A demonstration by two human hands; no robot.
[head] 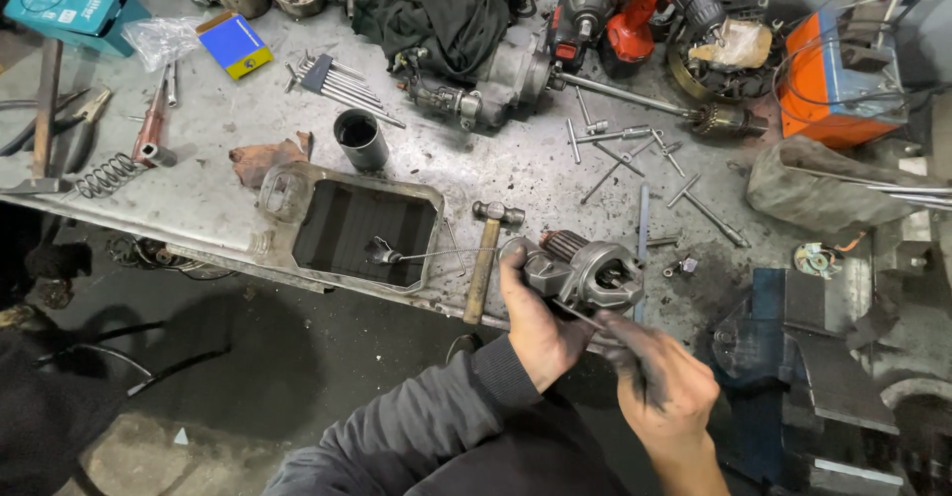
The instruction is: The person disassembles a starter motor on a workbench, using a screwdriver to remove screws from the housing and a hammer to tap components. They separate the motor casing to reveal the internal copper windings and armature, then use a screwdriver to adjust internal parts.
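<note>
Cluttered steel counter [198, 208]: left hand [531, 322] clamps a heavy, greasy starter motor housing [580, 273]; right hand [659, 382] pinches a thin rod [575, 314].

A single head-worn camera looked steeply down from above the person, facing away from their body across the metal workbench [198, 198]. It sat near enough that the forearms filled the near edge, while the far bench edge reached the top. The floor showed at near left, a vise [803, 357] at near right.
</note>
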